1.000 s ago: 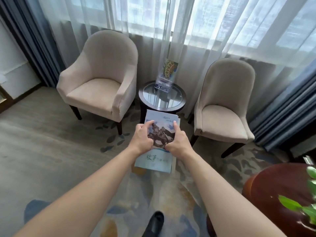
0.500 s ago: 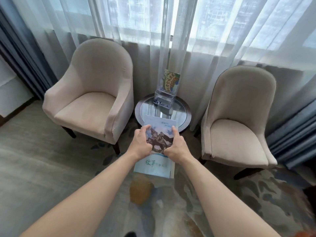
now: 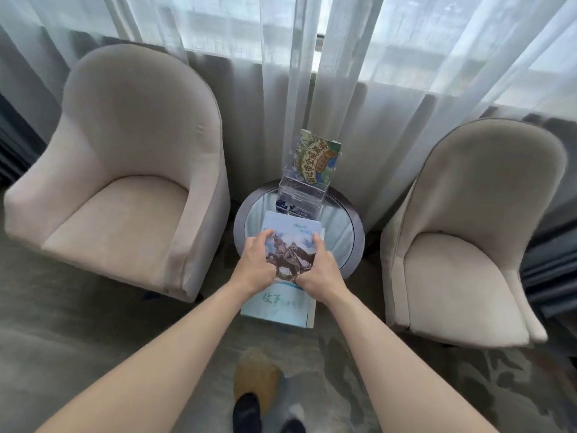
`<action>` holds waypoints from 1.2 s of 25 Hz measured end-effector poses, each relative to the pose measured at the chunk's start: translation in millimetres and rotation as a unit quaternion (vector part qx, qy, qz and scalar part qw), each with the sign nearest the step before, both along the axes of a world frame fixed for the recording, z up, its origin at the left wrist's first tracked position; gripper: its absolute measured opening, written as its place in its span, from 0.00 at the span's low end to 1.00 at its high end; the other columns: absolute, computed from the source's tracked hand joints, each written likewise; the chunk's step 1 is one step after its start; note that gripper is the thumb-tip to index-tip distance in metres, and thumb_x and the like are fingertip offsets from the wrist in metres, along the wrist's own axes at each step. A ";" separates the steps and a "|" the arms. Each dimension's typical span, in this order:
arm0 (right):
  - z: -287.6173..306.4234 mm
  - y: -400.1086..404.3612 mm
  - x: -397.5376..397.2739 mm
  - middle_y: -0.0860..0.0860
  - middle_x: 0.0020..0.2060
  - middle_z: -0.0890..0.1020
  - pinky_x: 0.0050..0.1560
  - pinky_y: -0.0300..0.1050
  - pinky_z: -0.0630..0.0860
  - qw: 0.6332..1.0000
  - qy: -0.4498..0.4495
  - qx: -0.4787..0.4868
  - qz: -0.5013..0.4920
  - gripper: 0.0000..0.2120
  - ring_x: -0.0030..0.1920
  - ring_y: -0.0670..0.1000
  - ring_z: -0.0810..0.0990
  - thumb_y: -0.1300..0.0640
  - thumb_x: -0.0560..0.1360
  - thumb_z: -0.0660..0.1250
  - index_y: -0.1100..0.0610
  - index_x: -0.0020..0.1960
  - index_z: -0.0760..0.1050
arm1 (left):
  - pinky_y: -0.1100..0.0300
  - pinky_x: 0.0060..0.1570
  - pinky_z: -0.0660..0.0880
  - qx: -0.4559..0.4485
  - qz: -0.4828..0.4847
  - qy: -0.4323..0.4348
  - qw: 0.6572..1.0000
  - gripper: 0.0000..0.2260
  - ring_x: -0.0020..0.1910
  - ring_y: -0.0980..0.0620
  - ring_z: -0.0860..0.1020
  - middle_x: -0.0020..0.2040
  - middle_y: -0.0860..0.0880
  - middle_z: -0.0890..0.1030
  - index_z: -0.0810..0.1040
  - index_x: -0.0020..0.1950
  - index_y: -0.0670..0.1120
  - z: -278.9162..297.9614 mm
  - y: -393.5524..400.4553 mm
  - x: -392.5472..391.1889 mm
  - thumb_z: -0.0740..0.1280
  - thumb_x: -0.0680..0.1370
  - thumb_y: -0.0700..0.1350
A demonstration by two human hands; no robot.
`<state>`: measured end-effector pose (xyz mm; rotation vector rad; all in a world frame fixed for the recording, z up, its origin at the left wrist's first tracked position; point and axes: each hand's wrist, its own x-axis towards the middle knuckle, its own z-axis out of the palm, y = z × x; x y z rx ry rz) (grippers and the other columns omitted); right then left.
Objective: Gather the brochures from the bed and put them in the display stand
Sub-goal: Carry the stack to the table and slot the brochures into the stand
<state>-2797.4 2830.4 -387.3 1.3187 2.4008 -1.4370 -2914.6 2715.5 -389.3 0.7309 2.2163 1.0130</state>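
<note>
Gathering looks done — stack of pale-blue brochures with horseman picture [image 3: 288,260] held over round glass-topped side table [image 3: 349,220], left hand [image 3: 254,265] and right hand [image 3: 321,271] fingers curled round its edges. Clear acrylic display stand [image 3: 301,190] just beyond, green leaflet [image 3: 317,159] already in upper pocket — insertion left.

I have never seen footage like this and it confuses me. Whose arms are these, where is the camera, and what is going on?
There is no machine: a person wears a wide-angle camera on the head, looking down at their own arms. The left hand and right hand grip a stack of brochures by its sides, above a round glass table between two armchairs. On that table stands a clear display stand that already holds one green brochure. The stack is probably going there.
</note>
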 end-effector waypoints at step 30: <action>-244.1 121.7 -135.6 0.54 0.61 0.63 0.53 0.52 0.77 0.985 -0.162 -0.047 -0.043 0.44 0.55 0.57 0.74 0.62 0.73 0.69 0.45 0.80 0.48 | 0.56 0.49 0.75 -0.179 -0.115 0.024 0.977 0.32 0.58 0.48 0.73 0.70 0.47 0.64 0.59 0.78 0.50 -251.1 144.0 -132.2 0.65 0.75 0.36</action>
